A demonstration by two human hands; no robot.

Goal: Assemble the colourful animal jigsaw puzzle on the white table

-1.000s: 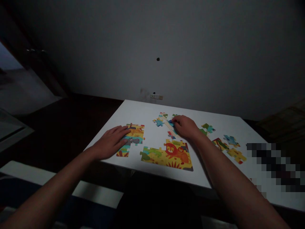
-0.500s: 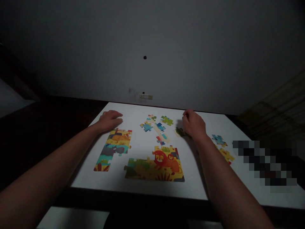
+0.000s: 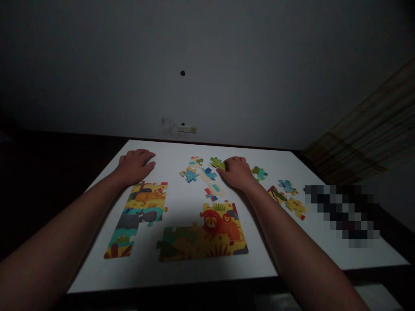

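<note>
My left hand [image 3: 136,166] lies on the white table [image 3: 181,276] at the far left, fingers stretched and thumb apart, holding nothing. Just nearer to me is a joined puzzle strip [image 3: 147,216] with a leopard and a hippo. My right hand [image 3: 238,172] has its thumb and forefinger at the right edge of a green puzzle piece [image 3: 216,163], which still lies on the table. Its other fingers are curled and partly hidden. Left of it lie several loose puzzle pieces [image 3: 189,174]. A joined lion section [image 3: 223,229] rests in front, partly in shadow.
Right of my right forearm lie more loose pieces, among them a blue one [image 3: 288,186] and a yellow one [image 3: 295,207]. A blurred-out object [image 3: 342,214] is at the table's right side. Behind stands a grey wall with sockets [image 3: 187,129]; a striped curtain [image 3: 359,134] hangs at right.
My right hand has moved left and down from beside a dark green piece to the green piece. That dark piece is now out of sight. My left hand stays resting; the view has shifted.
</note>
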